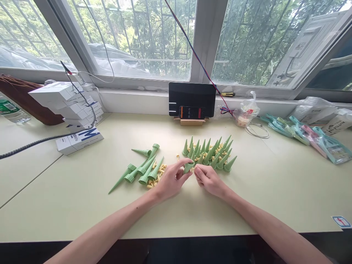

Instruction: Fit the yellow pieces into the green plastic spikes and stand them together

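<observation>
My left hand (172, 180) has thumb and fingers closed around a green plastic watering spike (188, 167), its wide open end turned up towards my right hand. Close beside that opening, my right hand (210, 179) is closed in a pinch; a bit of a small yellow piece (193, 169) shows at its fingertips, the rest hidden. Left of my hands lies a loose pile of green spikes (145, 167), with small yellow pieces (153, 183) partly under them. Behind my right hand, many green spikes (211, 152) stand point up in a cluster, yellow pieces among them.
A phone (191, 112) leans against a black tablet (192, 95) at the window. White boxes (68, 101) are stacked at the left, with a black braided cable (41, 140) across one. Bagged teal and pink items (313, 137) and a bagged cup (246, 113) lie right.
</observation>
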{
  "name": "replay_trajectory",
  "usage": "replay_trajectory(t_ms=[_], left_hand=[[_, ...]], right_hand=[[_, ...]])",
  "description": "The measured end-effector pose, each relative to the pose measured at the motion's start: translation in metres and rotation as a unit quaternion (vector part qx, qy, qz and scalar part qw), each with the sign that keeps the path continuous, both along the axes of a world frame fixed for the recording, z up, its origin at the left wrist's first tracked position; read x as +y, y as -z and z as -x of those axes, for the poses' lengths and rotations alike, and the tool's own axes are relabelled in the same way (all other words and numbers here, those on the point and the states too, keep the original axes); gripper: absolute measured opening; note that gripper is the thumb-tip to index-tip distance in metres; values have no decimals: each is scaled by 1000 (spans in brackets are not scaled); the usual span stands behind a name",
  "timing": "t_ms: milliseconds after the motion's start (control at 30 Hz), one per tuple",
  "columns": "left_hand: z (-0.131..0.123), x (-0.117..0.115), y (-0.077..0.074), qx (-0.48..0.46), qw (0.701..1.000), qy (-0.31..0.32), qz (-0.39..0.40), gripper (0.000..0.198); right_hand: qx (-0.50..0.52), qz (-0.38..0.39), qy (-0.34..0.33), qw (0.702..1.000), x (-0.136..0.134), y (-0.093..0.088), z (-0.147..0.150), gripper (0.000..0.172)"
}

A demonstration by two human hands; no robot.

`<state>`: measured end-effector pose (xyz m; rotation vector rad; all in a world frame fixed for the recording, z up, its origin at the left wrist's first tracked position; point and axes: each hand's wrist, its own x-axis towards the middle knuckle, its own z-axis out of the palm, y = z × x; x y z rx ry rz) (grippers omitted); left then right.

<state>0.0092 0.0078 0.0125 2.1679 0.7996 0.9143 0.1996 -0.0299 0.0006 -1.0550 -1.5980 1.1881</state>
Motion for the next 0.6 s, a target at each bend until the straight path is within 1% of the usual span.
replay_trajectory(t_ms=[100, 167, 200, 333, 433, 600], left_hand=[[0, 1, 0, 1, 1000, -2, -6, 25], [0, 1, 0, 3, 1000, -3, -4, 25], [0, 0, 0, 2, 1000, -1, -1, 25], [0, 0, -1, -9, 999, 6, 46, 31], [0, -1, -3, -26, 994, 14, 106, 36], [-1, 0, -6, -56, 975, 40, 211, 40]], right_hand=[[79, 91, -47, 992, -1, -5, 0, 48], [104, 124, -60, 985, 0, -7, 1, 50], [109, 129, -58, 984, 0, -8, 1, 50], [83, 93, -27, 992, 1, -4, 3, 49], [36, 47, 0, 998, 2, 0, 4, 48], [-31, -20, 28, 999, 1, 1, 3, 50]])
